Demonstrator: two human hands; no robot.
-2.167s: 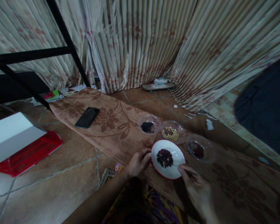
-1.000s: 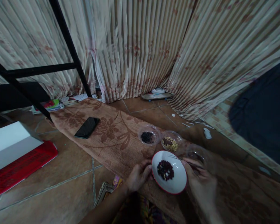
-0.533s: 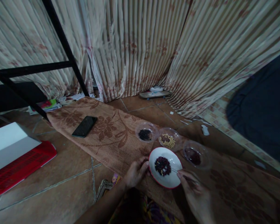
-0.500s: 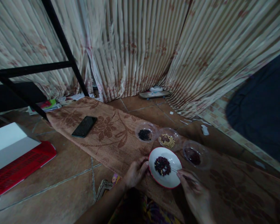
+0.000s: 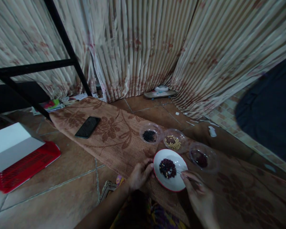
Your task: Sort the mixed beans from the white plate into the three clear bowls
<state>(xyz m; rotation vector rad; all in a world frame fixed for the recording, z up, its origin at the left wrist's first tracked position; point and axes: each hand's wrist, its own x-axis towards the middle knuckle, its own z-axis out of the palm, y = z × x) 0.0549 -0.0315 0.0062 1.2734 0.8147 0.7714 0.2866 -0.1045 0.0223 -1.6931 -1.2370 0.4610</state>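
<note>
A: How are the fingers set?
B: By the right hand (image 5: 199,197) a thin utensil, seemingly a fork (image 5: 178,170), is pinched, with hardly a gap left. By the left hand (image 5: 140,175) the white bowl (image 5: 177,159) is held at its left rim, fingers part-curled (what is gripped underneath cannot be told).
A: Where does the fork lie?
B: Leftward from the right fingertips, inside the bowl's right rim, its long axis directed left and slightly away. The mixed beans (image 5: 167,168) are pointed at by its tip; whether they are touched cannot be told. The right hand is nearer; by the left, only the opposite rim is reached.
A: And the bowl's axis?
B: None; it is round, its mouth turned upward over the brown cloth (image 5: 114,143).
A: Beyond?
B: Three clear cups are lined up: the left cup (image 5: 158,132) with black beans (image 5: 148,136), the middle cup (image 5: 182,140) with yellow beans (image 5: 175,145), the right cup (image 5: 212,160) with dark red contents (image 5: 202,160). Farther, a phone (image 5: 87,127) is seen leftward, then a skateboard (image 5: 158,94).
</note>
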